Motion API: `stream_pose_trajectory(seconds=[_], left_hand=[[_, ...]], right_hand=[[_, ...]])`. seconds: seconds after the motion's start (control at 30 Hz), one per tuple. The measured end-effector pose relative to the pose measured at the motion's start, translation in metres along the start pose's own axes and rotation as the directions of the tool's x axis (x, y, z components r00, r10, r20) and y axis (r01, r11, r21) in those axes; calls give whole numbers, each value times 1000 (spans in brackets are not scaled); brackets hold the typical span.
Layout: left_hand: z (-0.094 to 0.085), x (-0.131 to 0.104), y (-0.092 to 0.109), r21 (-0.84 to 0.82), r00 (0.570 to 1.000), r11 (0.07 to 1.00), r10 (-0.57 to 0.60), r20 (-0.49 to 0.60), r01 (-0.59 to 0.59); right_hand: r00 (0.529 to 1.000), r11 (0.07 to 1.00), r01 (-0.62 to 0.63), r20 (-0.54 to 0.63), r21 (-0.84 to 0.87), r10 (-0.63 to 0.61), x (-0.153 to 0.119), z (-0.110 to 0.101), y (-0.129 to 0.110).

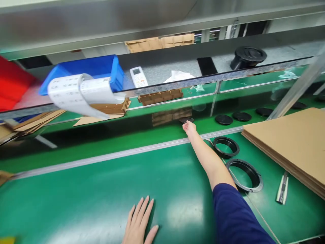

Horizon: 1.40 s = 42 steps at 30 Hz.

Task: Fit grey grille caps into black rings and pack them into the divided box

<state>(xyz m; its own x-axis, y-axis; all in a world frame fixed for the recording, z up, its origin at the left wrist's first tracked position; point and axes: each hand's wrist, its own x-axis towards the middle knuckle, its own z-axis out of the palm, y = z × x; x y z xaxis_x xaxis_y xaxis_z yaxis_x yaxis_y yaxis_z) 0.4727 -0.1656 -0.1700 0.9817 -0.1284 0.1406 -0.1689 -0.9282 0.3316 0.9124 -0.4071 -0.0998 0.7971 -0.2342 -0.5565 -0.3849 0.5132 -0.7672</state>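
My right hand is stretched far forward over the green belt, its fingers closed at the near edge of a black round lid. Part of that lid is hidden behind the fingers. My left hand is open above or on the green tabletop, fingers extended, thumb apart, holding nothing. Several similar lids, such as this black lid, lie in a row on the belt to the right. Beside my right forearm are a black ring and a larger black ring.
A cardboard stack and a utility knife lie at right. The overhead shelf carries a blue bin, label roll, remote control, phone and black lidded part. A metal post slants at right.
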Motion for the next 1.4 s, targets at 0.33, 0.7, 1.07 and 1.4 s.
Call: stream_pose_trajectory(seconds=[0.33, 0.7, 1.07, 1.4], left_hand=[[-73, 49, 24, -936, 827, -346, -544, 141, -68], [-129, 1, 35, -779, 840, -607, -497, 218, -157], [-121, -13, 38, -774, 850, -631, -431, 303, -44], [-111, 10, 40, -762, 850, -648, -398, 345, 5]], right_hand=[[425, 901, -204, 794, -383, 434, -280, -63, 156], [66, 271, 962, 974, -5, -215, -316, -60, 159], [-55, 205, 977, 998, 62, -40, -304, -62, 175], [224, 481, 856, 974, -189, -16, -300, -68, 152]])
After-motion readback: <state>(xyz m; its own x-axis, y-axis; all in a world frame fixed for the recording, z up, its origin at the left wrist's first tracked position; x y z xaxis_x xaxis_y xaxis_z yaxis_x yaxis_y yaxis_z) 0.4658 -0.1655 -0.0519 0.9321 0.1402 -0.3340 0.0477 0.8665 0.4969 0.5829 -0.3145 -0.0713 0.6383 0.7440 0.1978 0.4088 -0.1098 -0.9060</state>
